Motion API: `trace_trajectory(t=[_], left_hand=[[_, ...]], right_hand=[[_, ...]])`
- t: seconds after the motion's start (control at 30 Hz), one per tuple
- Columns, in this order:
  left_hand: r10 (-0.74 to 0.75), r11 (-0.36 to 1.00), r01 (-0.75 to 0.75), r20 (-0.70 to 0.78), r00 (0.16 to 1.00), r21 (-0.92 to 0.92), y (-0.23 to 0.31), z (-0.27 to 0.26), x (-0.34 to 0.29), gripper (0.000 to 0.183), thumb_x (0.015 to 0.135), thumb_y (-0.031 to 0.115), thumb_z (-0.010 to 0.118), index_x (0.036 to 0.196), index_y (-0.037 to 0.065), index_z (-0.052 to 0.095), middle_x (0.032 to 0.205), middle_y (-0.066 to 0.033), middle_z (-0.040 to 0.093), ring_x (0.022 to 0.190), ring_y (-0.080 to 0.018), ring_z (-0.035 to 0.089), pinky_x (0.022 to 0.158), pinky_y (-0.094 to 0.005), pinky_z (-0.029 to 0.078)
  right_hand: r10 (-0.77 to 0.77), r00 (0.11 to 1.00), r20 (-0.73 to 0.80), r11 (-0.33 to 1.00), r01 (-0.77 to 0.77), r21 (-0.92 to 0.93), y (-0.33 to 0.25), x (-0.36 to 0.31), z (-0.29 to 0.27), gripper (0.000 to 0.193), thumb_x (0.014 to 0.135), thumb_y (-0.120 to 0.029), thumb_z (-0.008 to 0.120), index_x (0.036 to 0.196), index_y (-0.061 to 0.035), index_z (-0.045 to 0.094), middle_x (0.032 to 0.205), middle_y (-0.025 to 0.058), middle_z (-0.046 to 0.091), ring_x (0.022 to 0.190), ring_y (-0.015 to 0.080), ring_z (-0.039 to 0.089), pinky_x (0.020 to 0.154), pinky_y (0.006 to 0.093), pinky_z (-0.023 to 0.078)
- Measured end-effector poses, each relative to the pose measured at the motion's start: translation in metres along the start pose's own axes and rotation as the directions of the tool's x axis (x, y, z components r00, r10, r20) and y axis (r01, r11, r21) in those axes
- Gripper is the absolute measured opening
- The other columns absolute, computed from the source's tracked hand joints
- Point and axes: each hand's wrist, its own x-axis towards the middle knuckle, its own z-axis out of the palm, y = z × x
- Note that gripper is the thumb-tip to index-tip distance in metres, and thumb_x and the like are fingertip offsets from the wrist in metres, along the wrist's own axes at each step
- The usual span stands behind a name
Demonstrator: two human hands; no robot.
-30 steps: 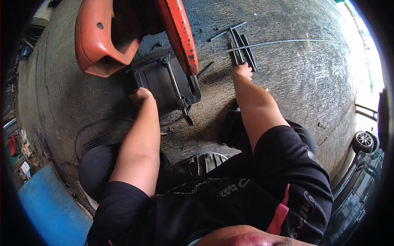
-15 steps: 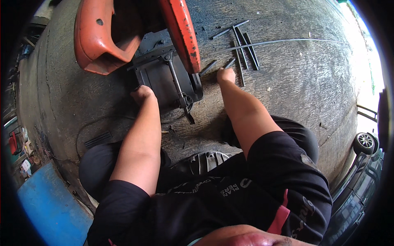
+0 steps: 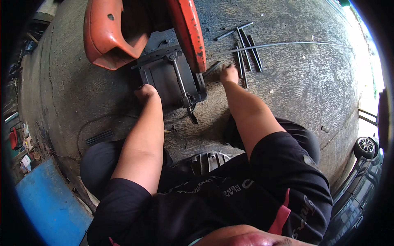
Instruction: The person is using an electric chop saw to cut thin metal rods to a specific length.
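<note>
In front of me stands a cut-off saw with a worn orange-red housing (image 3: 111, 37) over a dark metal base (image 3: 162, 82). A clamp screw (image 3: 179, 78) runs along the base. My left hand (image 3: 146, 92) is at the base's left edge, its fingers mostly hidden. My right hand (image 3: 230, 74) is low over the floor, right of the saw, its fingers smeared by motion. A dark metal bar (image 3: 212, 67) slants out from the saw's right side toward that hand. Just right of the hand lie several cut metal bars (image 3: 243, 61), one across the far end.
A long thin rod (image 3: 295, 43) stretches right across the stained floor. A cable (image 3: 94, 119) curves left of the saw, near short dark bars (image 3: 99, 138). A ribbed metal part (image 3: 210, 160) sits between my knees. A blue panel (image 3: 53, 201) and a dark car (image 3: 353, 197) flank me.
My right hand has shifted slightly right and closer to the bars; the short bar end seen past its fingers no longer shows. My left hand stays by the base. The view has shifted slightly.
</note>
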Motion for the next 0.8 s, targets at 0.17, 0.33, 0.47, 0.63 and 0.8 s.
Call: trace_trajectory(t=[0.17, 0.33, 0.47, 0.63, 0.8], left_hand=[[0.014, 0.998, -0.011, 0.041, 0.999, -0.068, 0.003, -0.003, -0.004, 0.036, 0.089, 0.018, 0.038, 0.114, -0.003, 0.054, 0.111, -0.0256, 0.06, 0.104, -0.0395, 0.058, 0.091, -0.0468, 0.047], [0.007, 0.999, -0.005, 0.04, 0.999, -0.045, 0.009, -0.009, -0.009, 0.037, 0.089, 0.019, 0.037, 0.114, -0.003, 0.055, 0.11, -0.0261, 0.06, 0.105, -0.0398, 0.058, 0.091, -0.047, 0.047], [0.007, 0.999, -0.008, 0.031, 1.0, 0.042, 0.006, -0.009, -0.006, 0.038, 0.09, 0.02, 0.037, 0.115, -0.004, 0.054, 0.112, -0.0259, 0.06, 0.105, -0.0397, 0.058, 0.091, -0.0463, 0.047], [-0.019, 1.0, 0.02, 0.048, 0.999, -0.017, 0.002, -0.001, 0.001, 0.038, 0.09, 0.019, 0.037, 0.116, -0.003, 0.053, 0.113, -0.0257, 0.059, 0.106, -0.0398, 0.057, 0.092, -0.046, 0.046], [0.034, 0.999, -0.033, 0.004, 0.999, -0.028, -0.003, 0.0, 0.004, 0.036, 0.09, 0.019, 0.038, 0.115, -0.002, 0.053, 0.113, -0.0241, 0.059, 0.104, -0.0396, 0.058, 0.092, -0.0459, 0.046]], right_hand=[[-0.035, 0.931, 0.362, 0.992, 0.075, -0.097, -0.03, 0.001, 0.014, 0.042, 0.086, -0.035, 0.053, 0.11, -0.002, 0.061, 0.113, 0.0218, 0.062, 0.109, 0.0347, 0.058, 0.093, 0.0421, 0.046], [0.098, 0.946, 0.31, 0.995, -0.094, -0.028, -0.034, 0.016, 0.015, 0.037, 0.086, -0.027, 0.049, 0.109, -0.0006, 0.061, 0.114, 0.0207, 0.061, 0.11, 0.0341, 0.058, 0.093, 0.0409, 0.046], [0.007, 1.0, 0.007, 1.0, -0.007, -0.017, -0.019, 0.031, -0.004, 0.026, 0.088, -0.019, 0.046, 0.106, -0.0046, 0.058, 0.107, 0.0195, 0.063, 0.104, 0.0344, 0.06, 0.088, 0.0433, 0.048], [-0.081, 0.989, -0.127, 0.994, 0.09, 0.066, -0.026, 0.051, -0.013, 0.031, 0.088, -0.024, 0.051, 0.108, -0.0018, 0.058, 0.107, 0.022, 0.062, 0.104, 0.0366, 0.058, 0.088, 0.0432, 0.047], [0.279, 0.904, 0.325, 0.639, -0.427, 0.64, -0.038, 0.07, -0.003, 0.03, 0.085, -0.031, 0.066, 0.082, -0.002, 0.057, 0.069, 0.0127, 0.06, 0.063, 0.0251, 0.062, 0.05, 0.0337, 0.051]])
